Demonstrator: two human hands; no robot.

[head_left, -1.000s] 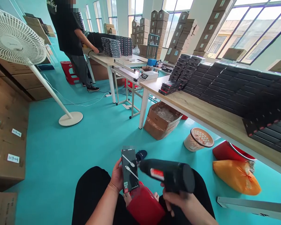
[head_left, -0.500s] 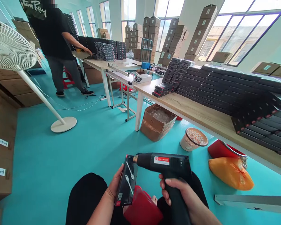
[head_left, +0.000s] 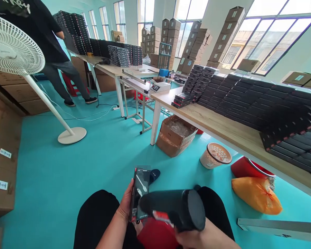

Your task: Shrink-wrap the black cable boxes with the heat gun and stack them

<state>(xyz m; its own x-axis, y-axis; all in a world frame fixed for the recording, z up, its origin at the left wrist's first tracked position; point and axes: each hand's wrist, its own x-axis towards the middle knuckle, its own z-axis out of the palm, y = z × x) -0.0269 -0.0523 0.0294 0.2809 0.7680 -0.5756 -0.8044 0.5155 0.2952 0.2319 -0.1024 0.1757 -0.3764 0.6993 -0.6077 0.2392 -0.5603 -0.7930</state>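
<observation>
My left hand point(head_left: 126, 204) is closed along the left side of a slim black cable box point(head_left: 142, 180), which stands upright in front of my lap and has a white charging cable pictured on it. A black heat gun point(head_left: 171, 204) with a red label is in my right hand point(head_left: 190, 238), its fingers mostly hidden behind and under the body. The heat gun's rear end faces up toward me. Its barrel points left at the lower part of the box and covers some of it; the nozzle tip is not visible, so I cannot tell whether they touch.
A wooden table point(head_left: 204, 114) at right bears stacked black boxes point(head_left: 238, 100). Below are an open carton point(head_left: 171, 138), a wastebasket point(head_left: 215, 155) and an orange bag point(head_left: 256, 195). A white fan point(head_left: 72, 135) and a person point(head_left: 41, 38) are at left.
The heat gun has swung from side-on at the box's top to pointing away from me, lower down. The box has dropped slightly. The person at the back has shifted left.
</observation>
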